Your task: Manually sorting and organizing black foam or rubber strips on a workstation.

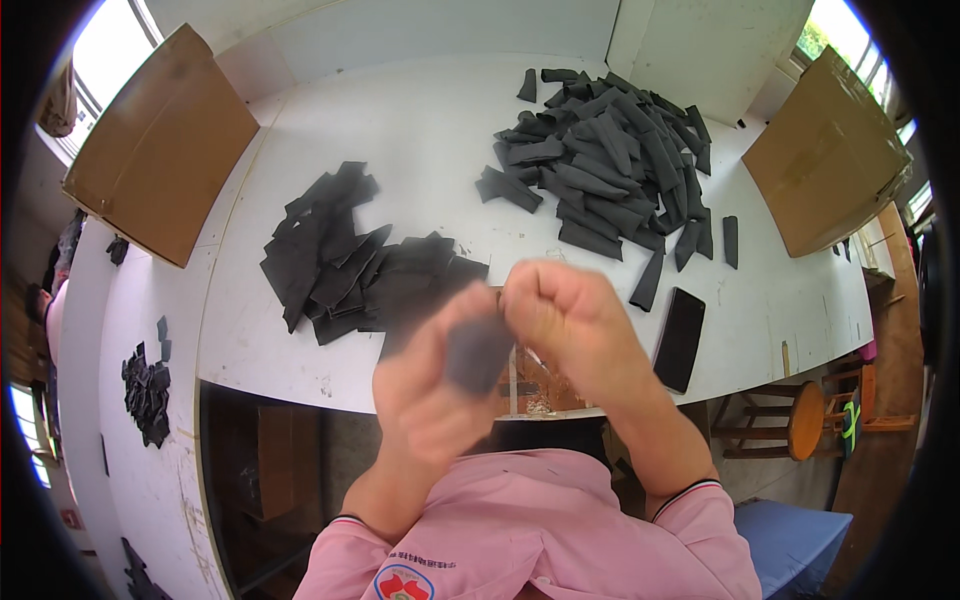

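Observation:
A dark grey piece of cloth-like material, blurred by motion, is held in my left hand above the table's near edge. My right hand is closed in a fist against the left fingertips, at the upper end of that piece. What the right fingers pinch is hidden. Beyond my left hand lies a loose heap of flat black pieces. Farther off to the right is a bigger pile of dark grey tapered, tube-like pieces, a few lying apart from it.
A black phone lies right of my right hand on the white table. Cardboard boxes stand at the left and right. More dark scraps sit on the left side table. A wooden stool is at the right.

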A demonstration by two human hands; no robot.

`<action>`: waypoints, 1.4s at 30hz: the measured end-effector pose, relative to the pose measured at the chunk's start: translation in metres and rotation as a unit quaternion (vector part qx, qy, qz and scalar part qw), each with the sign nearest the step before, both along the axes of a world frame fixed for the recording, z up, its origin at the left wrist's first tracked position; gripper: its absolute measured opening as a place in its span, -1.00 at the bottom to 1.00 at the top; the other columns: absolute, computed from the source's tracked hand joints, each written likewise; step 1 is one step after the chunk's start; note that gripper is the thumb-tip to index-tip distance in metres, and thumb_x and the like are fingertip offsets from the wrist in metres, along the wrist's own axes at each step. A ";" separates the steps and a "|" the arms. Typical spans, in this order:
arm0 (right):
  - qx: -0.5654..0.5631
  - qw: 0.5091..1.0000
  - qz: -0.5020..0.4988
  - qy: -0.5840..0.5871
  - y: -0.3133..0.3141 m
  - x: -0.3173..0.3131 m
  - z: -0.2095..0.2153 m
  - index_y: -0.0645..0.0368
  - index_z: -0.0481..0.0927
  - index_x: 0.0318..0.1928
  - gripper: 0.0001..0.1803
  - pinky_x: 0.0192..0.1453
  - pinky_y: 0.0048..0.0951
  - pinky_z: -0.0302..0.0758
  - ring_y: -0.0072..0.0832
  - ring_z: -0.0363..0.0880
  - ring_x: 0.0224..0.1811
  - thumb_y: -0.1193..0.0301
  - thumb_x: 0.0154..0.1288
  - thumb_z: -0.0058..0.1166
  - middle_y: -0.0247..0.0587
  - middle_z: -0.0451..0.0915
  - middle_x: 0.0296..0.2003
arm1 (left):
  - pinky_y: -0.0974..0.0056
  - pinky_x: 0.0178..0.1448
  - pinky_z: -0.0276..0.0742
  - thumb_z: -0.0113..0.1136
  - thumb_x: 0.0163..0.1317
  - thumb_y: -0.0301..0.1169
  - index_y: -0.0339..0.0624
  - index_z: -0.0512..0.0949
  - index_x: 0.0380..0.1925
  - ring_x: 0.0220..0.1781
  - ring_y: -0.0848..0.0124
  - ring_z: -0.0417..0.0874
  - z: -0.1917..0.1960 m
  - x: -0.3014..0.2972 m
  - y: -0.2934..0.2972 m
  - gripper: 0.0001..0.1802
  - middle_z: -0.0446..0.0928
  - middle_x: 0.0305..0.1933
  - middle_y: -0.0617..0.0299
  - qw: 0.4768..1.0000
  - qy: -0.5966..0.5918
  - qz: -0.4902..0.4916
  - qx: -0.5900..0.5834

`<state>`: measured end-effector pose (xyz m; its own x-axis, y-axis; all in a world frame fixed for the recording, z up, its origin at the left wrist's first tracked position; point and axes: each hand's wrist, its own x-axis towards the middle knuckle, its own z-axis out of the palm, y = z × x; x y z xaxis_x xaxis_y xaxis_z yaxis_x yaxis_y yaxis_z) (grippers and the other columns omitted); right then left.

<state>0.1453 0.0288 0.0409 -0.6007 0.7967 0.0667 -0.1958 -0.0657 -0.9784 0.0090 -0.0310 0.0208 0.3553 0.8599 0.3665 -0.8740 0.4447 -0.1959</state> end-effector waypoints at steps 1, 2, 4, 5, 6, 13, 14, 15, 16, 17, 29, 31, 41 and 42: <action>-0.051 0.999 -0.003 0.013 0.019 0.002 -0.008 0.15 0.42 -0.50 -0.77 -0.53 -0.70 0.13 -0.77 0.16 -0.59 0.29 0.21 -0.01 -0.53 0.31 -0.64 | 0.58 -0.84 0.11 -0.25 0.28 -0.37 -0.45 0.16 0.03 -0.88 0.60 0.20 0.007 0.000 0.016 -0.60 0.37 -0.67 0.15 0.991 0.015 -0.009 -0.129; -0.101 0.994 -0.006 0.027 0.031 0.004 -0.019 0.14 0.43 -0.50 -0.77 -0.54 -0.71 0.12 -0.77 0.15 -0.61 0.29 0.21 -0.02 -0.53 0.32 -0.64 | 0.57 -0.83 0.11 -0.26 0.28 -0.37 -0.47 0.23 -0.03 -0.89 0.60 0.18 0.010 -0.001 0.026 -0.62 0.35 -0.72 0.18 0.966 0.031 -0.017 -0.256; -0.166 0.985 0.012 0.046 0.033 0.004 -0.058 0.14 0.42 -0.51 -0.77 -0.55 -0.71 0.11 -0.76 0.15 -0.62 0.29 0.22 -0.02 -0.52 0.32 -0.64 | 0.53 -0.80 0.11 -0.23 0.28 -0.43 -0.29 0.40 -0.16 -0.87 0.61 0.11 -0.039 -0.011 0.043 -0.75 0.48 -0.50 0.18 0.965 0.048 -0.052 -0.252; -0.233 0.970 0.026 0.064 0.030 0.005 -0.072 0.14 0.42 -0.51 -0.77 -0.55 -0.71 0.10 -0.76 0.15 -0.63 0.29 0.22 -0.03 -0.51 0.32 -0.64 | 0.53 -0.79 0.11 -0.21 0.27 -0.45 -0.30 0.38 -0.15 -0.86 0.61 0.11 -0.054 -0.011 0.042 -0.76 0.49 -0.47 0.15 0.953 0.082 -0.044 -0.288; -0.233 0.970 0.026 0.064 0.026 0.004 -0.077 0.14 0.42 -0.51 -0.77 -0.55 -0.71 0.10 -0.76 0.15 -0.63 0.29 0.22 -0.03 -0.51 0.32 -0.64 | 0.53 -0.79 0.11 -0.18 0.25 -0.47 -0.31 0.37 -0.13 -0.85 0.60 0.12 -0.059 -0.010 0.038 -0.77 0.50 -0.44 0.13 0.939 0.116 -0.037 -0.323; -0.076 0.993 0.084 0.027 0.034 0.008 -0.066 0.14 0.41 -0.51 -0.76 -0.51 -0.70 0.17 -0.75 0.20 -0.59 0.28 0.22 -0.03 -0.51 0.31 -0.65 | 0.57 -0.71 0.20 0.08 0.05 -0.59 -0.34 0.20 -0.08 -0.73 0.66 0.27 -0.026 0.012 0.004 -0.58 0.45 -0.44 0.16 0.733 0.606 0.311 -0.002; 0.007 0.994 0.104 0.044 0.035 0.007 -0.062 0.14 0.41 -0.50 -0.76 -0.50 -0.70 0.18 -0.75 0.21 -0.58 0.28 0.22 -0.04 -0.52 0.32 -0.64 | 0.57 -0.71 0.20 0.08 0.05 -0.59 -0.34 0.20 -0.08 -0.73 0.66 0.27 -0.027 0.012 0.004 -0.58 0.45 -0.44 0.16 0.733 0.606 0.309 -0.004; -0.026 0.994 0.111 0.004 0.035 0.004 -0.061 0.15 0.41 -0.50 -0.77 -0.49 -0.71 0.20 -0.75 0.22 -0.57 0.29 0.23 -0.05 -0.52 0.33 -0.63 | 0.58 -0.69 0.20 0.06 0.07 -0.59 -0.35 0.22 -0.09 -0.71 0.65 0.30 -0.027 0.012 0.003 -0.61 0.46 -0.42 0.15 0.703 0.638 0.314 -0.018; -0.023 0.994 0.104 0.002 0.036 0.004 -0.072 0.15 0.41 -0.50 -0.77 -0.49 -0.71 0.20 -0.75 0.22 -0.57 0.29 0.23 -0.05 -0.52 0.33 -0.63 | 0.58 -0.67 0.21 0.05 0.08 -0.59 -0.35 0.24 -0.11 -0.70 0.64 0.32 -0.029 0.013 0.008 -0.64 0.47 -0.40 0.14 0.674 0.666 0.318 -0.025; -0.078 0.993 0.087 0.021 0.036 0.005 -0.093 0.16 0.40 -0.49 -0.78 -0.49 -0.71 0.20 -0.75 0.23 -0.58 0.31 0.23 -0.06 -0.51 0.33 -0.63 | 0.59 -0.62 0.23 0.04 0.09 -0.58 -0.35 0.25 -0.07 -0.61 0.64 0.35 -0.041 0.009 0.011 -0.63 0.46 -0.31 0.14 0.693 0.671 0.252 -0.081; 0.380 0.894 -0.219 -0.090 0.011 -0.002 -0.041 0.25 0.39 -0.52 -0.81 -0.56 -0.51 0.30 -0.54 0.34 -0.63 0.40 0.09 0.04 -0.27 0.36 -0.65 | 0.34 0.00 0.33 0.01 0.14 -0.60 -0.30 0.48 -0.33 -0.12 0.40 0.47 -0.036 0.006 0.020 -0.90 0.48 -0.22 0.08 0.655 0.585 0.477 0.030; 0.590 0.739 -0.135 -0.297 0.011 0.004 -0.026 0.22 0.37 -0.60 -0.75 -0.59 -0.43 0.31 -0.41 0.36 -0.63 0.35 0.00 0.11 -0.26 0.35 -0.65 | 0.30 -0.01 0.35 -0.02 0.17 -0.56 -0.28 0.46 -0.33 -0.15 0.38 0.48 -0.038 0.006 0.017 -0.91 0.50 -0.24 0.06 0.730 0.513 0.449 -0.054; 0.489 0.848 -0.126 -0.160 0.020 0.014 -0.061 0.24 0.43 -0.53 -0.83 -0.56 -0.35 0.34 -0.31 0.42 -0.59 0.38 0.03 0.05 -0.21 0.39 -0.63 | 0.46 -0.33 0.40 0.23 -0.05 -0.52 -0.30 0.48 -0.57 -0.42 0.50 0.49 0.000 0.008 0.036 -0.90 0.51 -0.47 0.15 0.680 0.686 0.258 0.029; 0.487 0.849 -0.127 -0.161 0.014 0.014 -0.071 0.24 0.43 -0.53 -0.83 -0.56 -0.35 0.34 -0.31 0.42 -0.59 0.38 0.03 0.05 -0.21 0.39 -0.63 | 0.46 -0.33 0.40 0.23 -0.05 -0.52 -0.30 0.48 -0.57 -0.42 0.50 0.49 -0.003 0.013 0.035 -0.90 0.51 -0.47 0.15 0.680 0.686 0.256 0.029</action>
